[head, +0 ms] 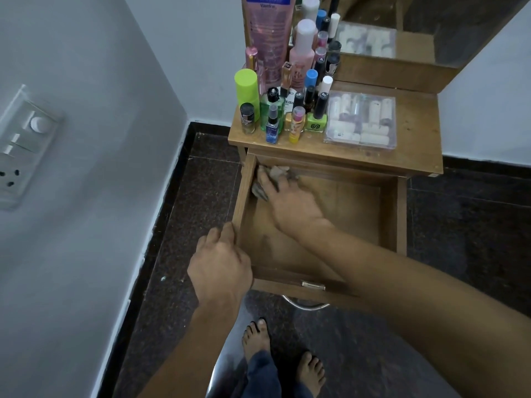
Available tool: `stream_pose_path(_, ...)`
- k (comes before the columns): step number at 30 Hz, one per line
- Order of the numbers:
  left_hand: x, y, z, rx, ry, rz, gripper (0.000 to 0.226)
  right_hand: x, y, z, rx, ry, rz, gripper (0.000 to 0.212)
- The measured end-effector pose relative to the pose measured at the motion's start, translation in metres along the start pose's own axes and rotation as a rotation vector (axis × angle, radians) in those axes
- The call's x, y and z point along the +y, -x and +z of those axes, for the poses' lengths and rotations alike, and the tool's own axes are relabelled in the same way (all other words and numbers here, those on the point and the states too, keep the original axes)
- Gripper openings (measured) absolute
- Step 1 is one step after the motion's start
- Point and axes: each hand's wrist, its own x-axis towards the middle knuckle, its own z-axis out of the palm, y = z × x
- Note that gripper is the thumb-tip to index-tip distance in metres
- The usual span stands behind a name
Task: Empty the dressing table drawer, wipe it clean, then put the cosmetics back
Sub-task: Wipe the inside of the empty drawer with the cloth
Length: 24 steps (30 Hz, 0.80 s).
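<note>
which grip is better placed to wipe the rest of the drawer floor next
Right. The right grip is inside the drawer, pressing the cloth into its far left corner. The left grip holds the drawer's left wall near the front and has no cloth.

My left forearm (pixel 198 349) and right forearm (pixel 408 285) are bare; a dark blue trouser leg (pixel 263 374) ends at my bare feet (pixel 311 372).
</note>
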Motion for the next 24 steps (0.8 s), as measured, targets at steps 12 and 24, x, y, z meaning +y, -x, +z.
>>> stream_pose_path(12,0.001,0.000,0.000,-0.014,-0.004,0.019,0.063,0.065,0.054,0.013,0.047,-0.288,0.555,0.062)
stream_pose_path(24,0.004,0.000,-0.003,-0.038,-0.042,0.009,0.063,0.007,0.054,0.020,-0.245,-0.083,-0.290,0.076)
